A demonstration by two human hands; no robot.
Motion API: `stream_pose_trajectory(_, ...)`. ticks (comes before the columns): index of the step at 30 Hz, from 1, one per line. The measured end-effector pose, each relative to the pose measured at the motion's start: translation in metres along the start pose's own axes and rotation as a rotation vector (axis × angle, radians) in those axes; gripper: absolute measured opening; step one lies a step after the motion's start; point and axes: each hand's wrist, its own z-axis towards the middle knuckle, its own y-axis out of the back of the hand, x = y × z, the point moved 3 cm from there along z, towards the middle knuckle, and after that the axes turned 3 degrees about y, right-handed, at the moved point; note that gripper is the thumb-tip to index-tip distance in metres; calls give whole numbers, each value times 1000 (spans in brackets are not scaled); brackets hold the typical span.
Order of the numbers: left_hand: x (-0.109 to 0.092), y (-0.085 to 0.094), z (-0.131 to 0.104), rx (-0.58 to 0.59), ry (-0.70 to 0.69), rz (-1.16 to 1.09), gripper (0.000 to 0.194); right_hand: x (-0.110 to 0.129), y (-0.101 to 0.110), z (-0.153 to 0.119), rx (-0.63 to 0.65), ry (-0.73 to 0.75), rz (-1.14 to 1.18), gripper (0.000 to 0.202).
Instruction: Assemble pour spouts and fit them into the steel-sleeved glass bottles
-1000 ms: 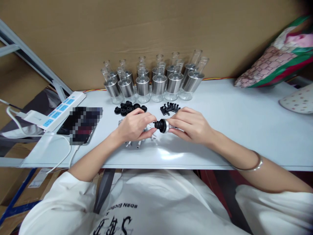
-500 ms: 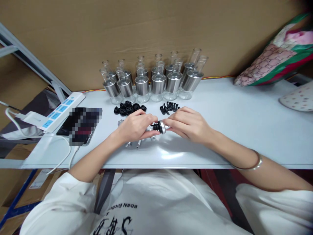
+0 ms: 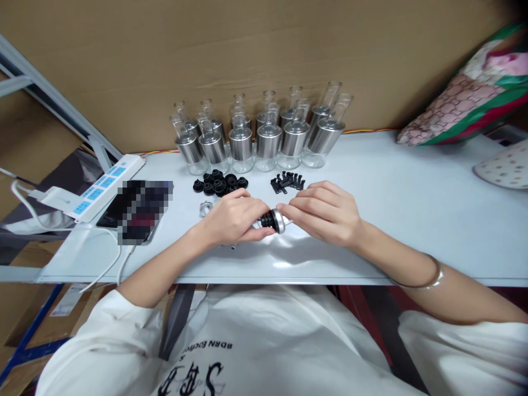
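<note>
Stopper (image 3: 273,220): between the hands, black ribbed end (image 3: 268,220) leftward, silver collar (image 3: 281,221) rightward.
Left hand (image 3: 235,219): pinching ribbed end, thumb below, fingers above.
Right hand (image 3: 328,214): fingers bunched, a fingertip at collar's upper edge; can't tell if gripping.
Black caps (image 3: 218,187): heaped just beyond left hand.
Black strips (image 3: 284,182): piled near right fingers.
Bottles (image 3: 268,142): two rows, back of table (image 3: 396,203).
</note>
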Motion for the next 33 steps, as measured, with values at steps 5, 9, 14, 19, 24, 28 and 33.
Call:
stream_pose_trajectory(5,0,2,1,-34,9,-13,28,1,0,6,-29,33,-1,19)
stream_pose_trajectory(9,-1,3,2,-9,15,-43,27,1,1,6,-54,66,1,16)
stream_pose_trajectory(14,1,-1,1,81,63,-87,45,0,2,3,-51,58,-26,15)
stream_pose_trajectory(19,1,-2,-1,135,129,-105,46,-2,2,3,-19,47,-25,15)
stream_pose_trajectory(24,0,2,1,168,176,-116,45,-3,3,5,-21,29,-77,17)
stream_pose_trajectory(28,-2,2,2,144,167,-148,45,-1,5,6,-10,14,-152,27)
stream_pose_trajectory(33,-2,1,2,140,188,-149,47,-2,5,7,20,-74,-55,37)
